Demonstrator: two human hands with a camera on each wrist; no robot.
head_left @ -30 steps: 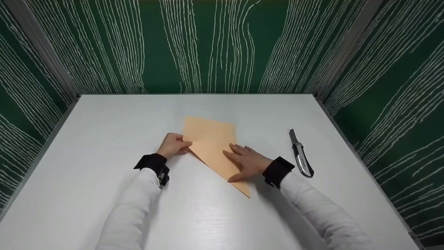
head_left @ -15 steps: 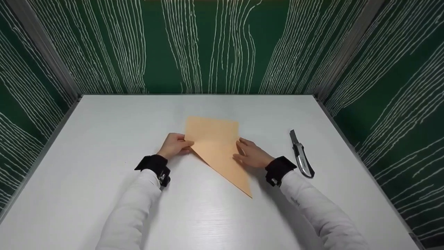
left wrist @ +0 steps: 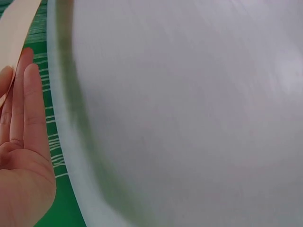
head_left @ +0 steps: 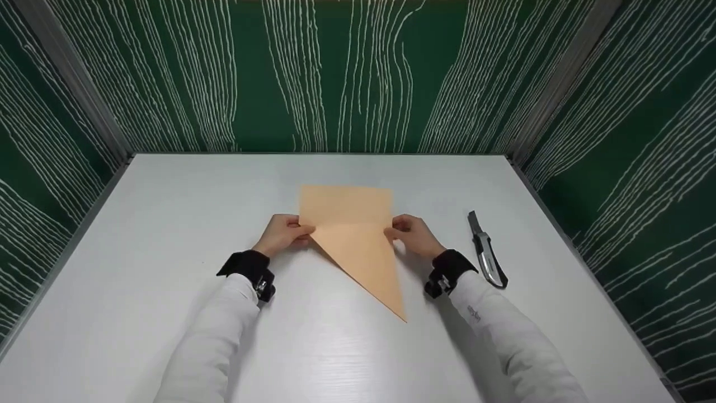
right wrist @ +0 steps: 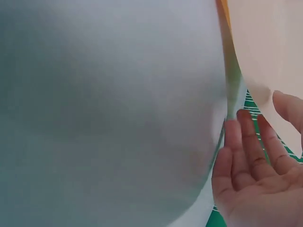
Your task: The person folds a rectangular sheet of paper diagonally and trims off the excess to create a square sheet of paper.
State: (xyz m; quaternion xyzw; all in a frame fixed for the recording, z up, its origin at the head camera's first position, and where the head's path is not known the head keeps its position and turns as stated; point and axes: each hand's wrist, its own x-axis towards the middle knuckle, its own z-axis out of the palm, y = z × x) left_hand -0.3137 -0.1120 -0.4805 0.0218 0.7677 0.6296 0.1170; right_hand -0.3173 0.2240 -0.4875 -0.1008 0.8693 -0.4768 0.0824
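A sheet of orange paper (head_left: 349, 224), folded along a slanting lower edge, lies between the two hands in the head view. Its point reaches down towards the near right. The left hand (head_left: 282, 234) pinches its left edge, thumb on top and fingers beneath. At the right edge the right hand (head_left: 413, 235) pinches the paper in the same manner. In the left wrist view the thumb presses on the paper (left wrist: 14, 33) while the other fingers stretch behind it. The right wrist view has the paper (right wrist: 265, 47) between thumb and fingers.
A utility knife (head_left: 488, 252) lies on the white table (head_left: 168, 224) to the right of the right hand, blade pointing away. Green panels (head_left: 358, 78) with white wavy lines stand behind the table and along both sides.
The right hand has gone from lying spread on the paper to pinching its right edge. The paper has turned slightly and its far right corner has shifted right. The left hand keeps its hold.
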